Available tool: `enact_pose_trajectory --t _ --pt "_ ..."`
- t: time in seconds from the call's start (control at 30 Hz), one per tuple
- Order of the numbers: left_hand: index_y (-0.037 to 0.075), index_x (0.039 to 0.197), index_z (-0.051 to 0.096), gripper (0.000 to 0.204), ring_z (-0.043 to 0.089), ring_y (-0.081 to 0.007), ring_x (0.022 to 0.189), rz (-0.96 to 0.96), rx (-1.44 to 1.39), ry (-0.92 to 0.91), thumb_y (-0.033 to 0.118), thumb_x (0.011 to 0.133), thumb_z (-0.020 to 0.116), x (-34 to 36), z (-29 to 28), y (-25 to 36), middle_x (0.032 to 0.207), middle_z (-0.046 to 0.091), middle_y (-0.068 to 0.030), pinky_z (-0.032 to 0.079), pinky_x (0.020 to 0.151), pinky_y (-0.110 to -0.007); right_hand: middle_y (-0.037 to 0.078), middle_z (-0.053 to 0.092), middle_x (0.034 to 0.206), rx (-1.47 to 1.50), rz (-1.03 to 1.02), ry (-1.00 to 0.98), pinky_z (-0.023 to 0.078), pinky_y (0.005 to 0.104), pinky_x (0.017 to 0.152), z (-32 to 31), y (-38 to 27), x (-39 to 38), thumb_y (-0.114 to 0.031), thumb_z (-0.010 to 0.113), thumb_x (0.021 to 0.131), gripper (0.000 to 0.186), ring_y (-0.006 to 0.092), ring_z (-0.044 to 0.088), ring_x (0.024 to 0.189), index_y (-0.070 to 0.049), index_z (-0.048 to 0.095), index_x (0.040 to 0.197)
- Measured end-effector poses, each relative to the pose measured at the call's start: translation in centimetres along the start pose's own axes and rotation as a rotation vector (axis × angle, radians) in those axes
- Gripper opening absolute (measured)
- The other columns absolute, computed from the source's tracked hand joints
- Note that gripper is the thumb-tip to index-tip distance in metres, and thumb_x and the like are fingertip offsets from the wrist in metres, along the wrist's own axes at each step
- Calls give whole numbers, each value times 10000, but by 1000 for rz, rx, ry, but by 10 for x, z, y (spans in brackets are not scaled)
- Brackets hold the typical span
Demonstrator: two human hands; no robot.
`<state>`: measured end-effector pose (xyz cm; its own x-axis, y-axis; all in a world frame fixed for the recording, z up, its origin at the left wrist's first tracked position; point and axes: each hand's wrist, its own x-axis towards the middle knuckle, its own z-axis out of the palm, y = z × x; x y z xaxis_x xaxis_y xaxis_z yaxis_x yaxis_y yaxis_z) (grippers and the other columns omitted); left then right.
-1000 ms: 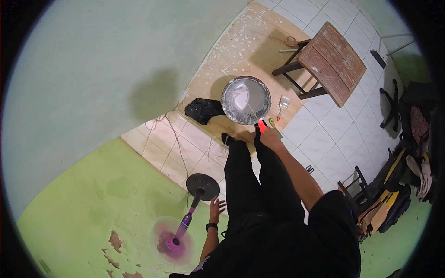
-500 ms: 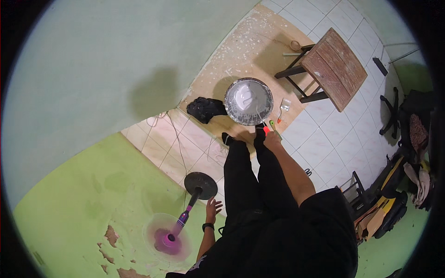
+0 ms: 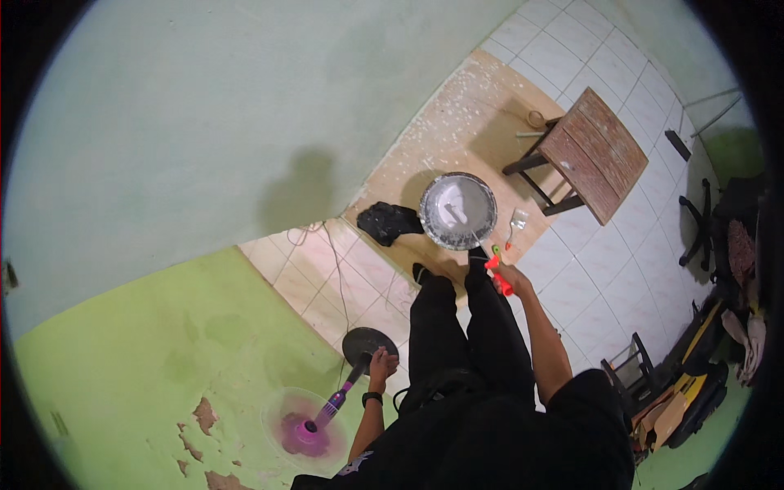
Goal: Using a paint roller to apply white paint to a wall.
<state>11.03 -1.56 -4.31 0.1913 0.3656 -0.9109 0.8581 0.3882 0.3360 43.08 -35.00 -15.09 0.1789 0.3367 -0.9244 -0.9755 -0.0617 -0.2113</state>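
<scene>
My right hand (image 3: pixel 516 278) grips a red-handled tool (image 3: pixel 500 282) with a thin metal rod beside the paint-spattered bucket (image 3: pixel 441 192). Inside the bucket lies white material (image 3: pixel 455 214); whether the rod connects to it I cannot tell. A green-handled tool (image 3: pixel 495 250) is by the bucket's rim, and a paintbrush (image 3: pixel 517 224) lies right of it. My left hand (image 3: pixel 380 363) hangs with fingers apart over the black round base (image 3: pixel 359 343) of a purple pedestal fan (image 3: pixel 306 433); I cannot tell whether it touches it.
A worn wooden stool (image 3: pixel 594 151) stands on the tiles at the upper right. A black bag (image 3: pixel 385 222) lies on the spattered board (image 3: pixel 457 106) along the wall. Cables (image 3: pixel 335 253) trail across the floor. Chairs and piled items (image 3: pixel 698 376) line the right side.
My view has shifted, so the scene sits lower and slightly right. My right hand has turned, showing more of the red handle. My left hand stays near the fan base.
</scene>
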Motion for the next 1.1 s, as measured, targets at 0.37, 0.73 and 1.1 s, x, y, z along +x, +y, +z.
enact_pose_trajectory --t 0.37,0.73,1.1 --pt "151 1326 386 411 621 -186 840 14 161 -150 309 951 441 15 53 58 1012 625 -81 499 690 -325 55 499 523 17 -29 107 426 308 364 -12 24 -15 -212 562 839 259 163 495 403 -16 489 685" --pt "113 1328 378 407 620 -152 741 92 137 -119 257 954 451 30 38 65 968 640 -117 494 568 -259 116 579 555 -641 -97 243 488 332 429 -23 27 -101 -302 565 825 378 195 592 453 66 543 743" --pt "134 1335 379 417 609 -136 794 98 248 -136 286 954 452 17 49 98 986 638 -62 484 680 -290 301 590 784 -1060 -389 443 489 497 712 -76 79 -105 -231 607 796 360 459 587 784 80 527 959"
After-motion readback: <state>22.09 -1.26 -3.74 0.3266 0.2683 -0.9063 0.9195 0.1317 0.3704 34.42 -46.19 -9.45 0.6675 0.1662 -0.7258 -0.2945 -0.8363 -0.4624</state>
